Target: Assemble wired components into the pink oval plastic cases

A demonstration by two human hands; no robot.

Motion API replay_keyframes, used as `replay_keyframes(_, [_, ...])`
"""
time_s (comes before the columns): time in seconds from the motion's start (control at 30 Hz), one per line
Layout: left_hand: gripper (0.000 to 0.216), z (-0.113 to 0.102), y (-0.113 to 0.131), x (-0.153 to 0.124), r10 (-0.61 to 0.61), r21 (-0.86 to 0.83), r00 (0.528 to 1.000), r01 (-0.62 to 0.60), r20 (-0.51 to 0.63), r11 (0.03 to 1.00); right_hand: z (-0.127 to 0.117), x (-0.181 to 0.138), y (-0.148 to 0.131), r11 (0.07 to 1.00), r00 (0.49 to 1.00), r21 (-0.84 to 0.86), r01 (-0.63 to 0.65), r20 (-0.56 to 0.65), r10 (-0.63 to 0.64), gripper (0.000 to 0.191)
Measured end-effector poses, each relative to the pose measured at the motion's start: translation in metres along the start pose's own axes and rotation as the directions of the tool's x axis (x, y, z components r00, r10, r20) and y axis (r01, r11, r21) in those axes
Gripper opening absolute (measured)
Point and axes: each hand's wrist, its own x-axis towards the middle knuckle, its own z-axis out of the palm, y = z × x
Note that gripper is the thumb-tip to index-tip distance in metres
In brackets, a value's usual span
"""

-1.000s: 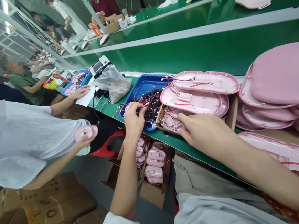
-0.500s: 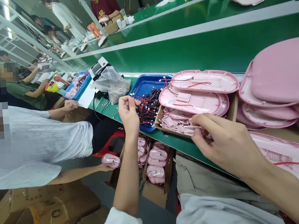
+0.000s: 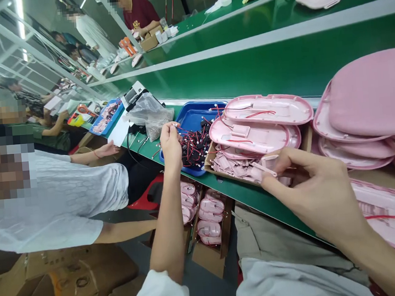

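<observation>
My left hand (image 3: 171, 146) is raised at the near side of a blue tray (image 3: 192, 111), its thumb and forefinger pinched on what looks like a small pale wire connector. A heap of black components with red wires (image 3: 197, 143) lies in that tray, partly behind the hand. My right hand (image 3: 319, 193) pinches a small pink plastic part (image 3: 264, 168) between thumb and fingers. Under it is a cardboard box (image 3: 208, 164) of similar loose pink pieces (image 3: 229, 164). Pink oval shells (image 3: 256, 139), with red wires in them, lie stacked across the box.
Larger pink covers (image 3: 371, 98) are piled at the right, with a wired pink shell (image 3: 390, 215) nearer me. A plastic bag (image 3: 154, 117) lies left of the tray. Boxes of pink shells (image 3: 209, 215) stand below the bench. A co-worker in a white shirt (image 3: 64, 195) is at my left.
My right hand has lifted the small pink part slightly from the box, and the part now shows more clearly. The co-worker's lower hand, with a pink shell, has passed behind my left forearm.
</observation>
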Motion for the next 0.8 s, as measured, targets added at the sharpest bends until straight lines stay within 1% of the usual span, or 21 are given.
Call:
replay_keyframes(0.03, [0.021, -0.001, -0.002, 0.001, -0.015, 0.011, 1.000, 0.015, 0.012, 1.000, -0.001, 0.000, 0.000, 0.997, 0.997, 0.039, -0.068, 0.025, 0.067, 0.037])
replay_keyframes(0.1, [0.022, -0.002, -0.004, 0.002, -0.041, 0.046, 0.998, 0.039, 0.046, 0.998, -0.003, 0.001, 0.001, 0.985, 0.990, 0.101, -0.137, 0.054, 0.132, 0.045])
replay_keyframes(0.2, [0.022, -0.004, -0.005, 0.001, -0.036, 0.099, 0.997, 0.029, 0.064, 0.995, -0.004, 0.001, 0.002, 0.977, 0.987, 0.144, -0.158, 0.052, 0.152, 0.046])
replay_keyframes(0.33, [0.020, -0.004, -0.007, 0.000, 0.039, 0.124, 0.999, -0.042, 0.031, 0.991, -0.003, 0.000, 0.005, 0.963, 0.977, 0.172, -0.209, 0.087, 0.197, 0.044])
replay_keyframes(0.4, [0.022, -0.004, -0.009, 0.002, 0.074, 0.116, 0.997, -0.075, 0.014, 0.990, -0.002, 0.000, 0.007, 0.962, 0.975, 0.170, -0.213, 0.096, 0.199, 0.046])
replay_keyframes(0.5, [0.023, -0.004, -0.013, 0.005, 0.112, 0.089, 0.994, -0.111, -0.008, 0.990, -0.003, -0.001, 0.008, 0.963, 0.978, 0.176, -0.204, 0.075, 0.194, 0.044])
replay_keyframes(0.57, [0.025, -0.006, -0.013, 0.007, 0.134, 0.071, 0.991, -0.132, -0.018, 0.989, -0.003, -0.001, 0.008, 0.946, 0.973, 0.229, -0.228, 0.074, 0.217, 0.041])
replay_keyframes(0.67, [0.025, -0.010, -0.008, 0.010, 0.171, 0.065, 0.985, -0.169, -0.025, 0.983, -0.003, -0.001, 0.008, 0.929, 0.969, 0.277, -0.246, 0.092, 0.230, 0.045])
replay_keyframes(0.73, [0.019, -0.012, -0.003, 0.011, 0.178, 0.080, 0.984, -0.178, 0.005, 0.981, -0.002, -0.001, 0.009, 0.936, 0.969, 0.262, -0.237, 0.128, 0.209, 0.043])
replay_keyframes(0.8, [0.013, -0.012, 0.000, 0.009, 0.170, 0.100, 0.984, -0.176, 0.059, 0.979, -0.001, -0.001, 0.009, 0.937, 0.966, 0.257, -0.237, 0.161, 0.201, 0.043])
